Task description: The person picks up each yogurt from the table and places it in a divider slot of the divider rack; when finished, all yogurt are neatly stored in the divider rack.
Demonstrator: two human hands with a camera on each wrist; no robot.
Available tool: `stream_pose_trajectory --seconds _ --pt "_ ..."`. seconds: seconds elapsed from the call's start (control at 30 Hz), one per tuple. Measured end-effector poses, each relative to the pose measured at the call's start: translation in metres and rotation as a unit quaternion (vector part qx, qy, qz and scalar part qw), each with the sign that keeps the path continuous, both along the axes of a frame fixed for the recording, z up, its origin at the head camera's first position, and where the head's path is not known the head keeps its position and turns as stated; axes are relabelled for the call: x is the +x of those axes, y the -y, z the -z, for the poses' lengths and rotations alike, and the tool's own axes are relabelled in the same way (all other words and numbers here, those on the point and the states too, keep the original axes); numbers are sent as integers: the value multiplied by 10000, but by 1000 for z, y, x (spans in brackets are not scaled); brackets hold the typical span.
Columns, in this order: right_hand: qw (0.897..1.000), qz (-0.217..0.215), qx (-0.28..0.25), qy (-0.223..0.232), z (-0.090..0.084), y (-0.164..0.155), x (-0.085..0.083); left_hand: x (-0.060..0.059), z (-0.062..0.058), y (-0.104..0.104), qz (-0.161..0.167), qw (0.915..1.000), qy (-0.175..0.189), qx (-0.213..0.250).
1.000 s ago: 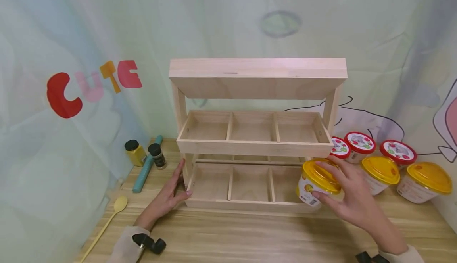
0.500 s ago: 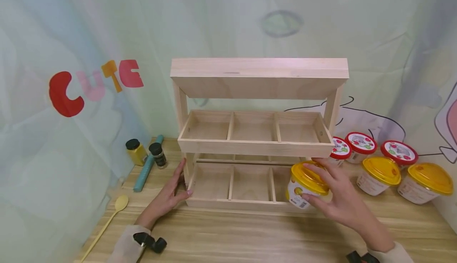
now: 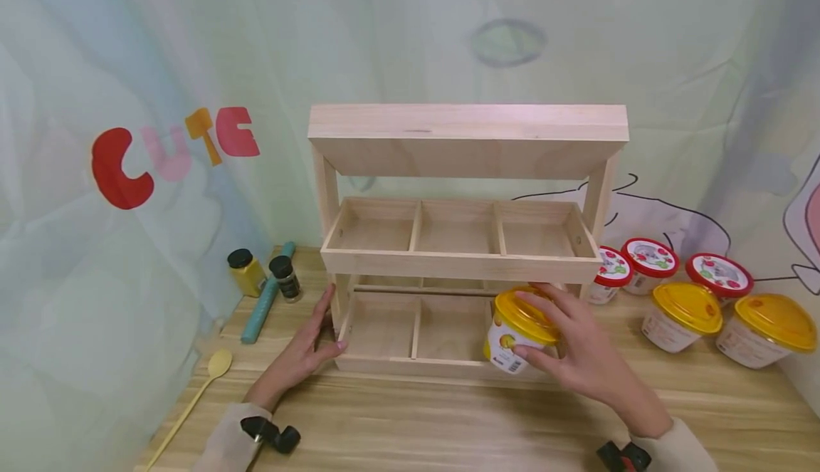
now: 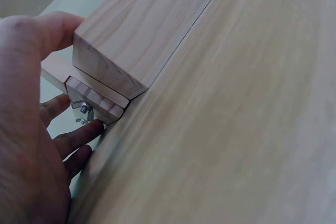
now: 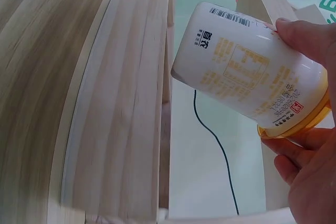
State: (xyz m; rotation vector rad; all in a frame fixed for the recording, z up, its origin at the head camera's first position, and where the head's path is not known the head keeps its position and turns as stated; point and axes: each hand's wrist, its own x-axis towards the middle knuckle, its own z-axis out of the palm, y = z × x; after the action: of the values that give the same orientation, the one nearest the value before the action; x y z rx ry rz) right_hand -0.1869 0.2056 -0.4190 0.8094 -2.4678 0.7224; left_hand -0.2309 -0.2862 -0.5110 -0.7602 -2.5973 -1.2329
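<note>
A two-tier wooden rack (image 3: 461,266) stands on the table, each tray split into compartments. My left hand (image 3: 296,362) grips its lower left corner; in the left wrist view the thumb presses the tray's end and the fingers touch a side piece with wing nuts (image 4: 83,107). My right hand (image 3: 586,354) holds a white plastic tub (image 3: 506,344) with a yellow lid, thumb on its side and fingers at the lid. The tub tilts over the front of the lower tray (image 3: 384,364), overlapping its right compartment. In the right wrist view the tub's (image 5: 236,69) printed side and barcode show.
Two yellow-lidded tubs (image 3: 682,315) and several red-lidded tubs (image 3: 650,262) stand at right. At left are a yellow jar (image 3: 246,276), a dark-capped shaker (image 3: 285,280), a teal rod (image 3: 260,312) and a yellow spoon (image 3: 218,364). A printed cloth (image 3: 416,30) hangs behind.
My right hand has carried the yellow-lidded tub left along the front of the lower tray, from its right end toward the middle. The left hand keeps its place on the rack.
</note>
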Motion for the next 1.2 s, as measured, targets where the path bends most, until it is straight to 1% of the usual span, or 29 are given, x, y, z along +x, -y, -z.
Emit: stream_pose_trajectory --seconds 0.1,0.2,0.33,0.37,0.47,0.57,0.6,0.8,0.9,1.07,1.2 --pt "9999 -121 -17 -57 1 8 -4 2 -1 0 15 10000 -7 -3" --pt "9997 -234 -108 -54 2 16 -7 2 -2 0 103 9999 -32 68" --pt "9990 -389 -205 -103 2 24 -11 0 0 -1 223 9995 -28 220" --pt "9987 -438 -221 -125 2 26 -12 -1 1 0 209 9996 -113 174" --pt "9981 -547 -223 -171 2 33 -15 -2 2 1 178 9996 -127 180" --pt "9980 -591 -186 -156 2 40 -16 -1 2 2 158 9997 -113 174" --pt "9979 -601 -168 -159 2 42 -16 -1 1 2 146 9997 -8 220" --pt "9973 -681 -192 -201 5 54 -19 0 1 1 4 9999 79 67" --pt "9973 -682 -215 -147 6 59 -20 0 1 1 30 10000 41 48" --pt "9971 -688 -331 -33 3 69 -19 1 0 1 96 9998 129 137" --pt "9969 -713 -309 -97 3 77 -20 -1 1 2 122 9998 32 125"
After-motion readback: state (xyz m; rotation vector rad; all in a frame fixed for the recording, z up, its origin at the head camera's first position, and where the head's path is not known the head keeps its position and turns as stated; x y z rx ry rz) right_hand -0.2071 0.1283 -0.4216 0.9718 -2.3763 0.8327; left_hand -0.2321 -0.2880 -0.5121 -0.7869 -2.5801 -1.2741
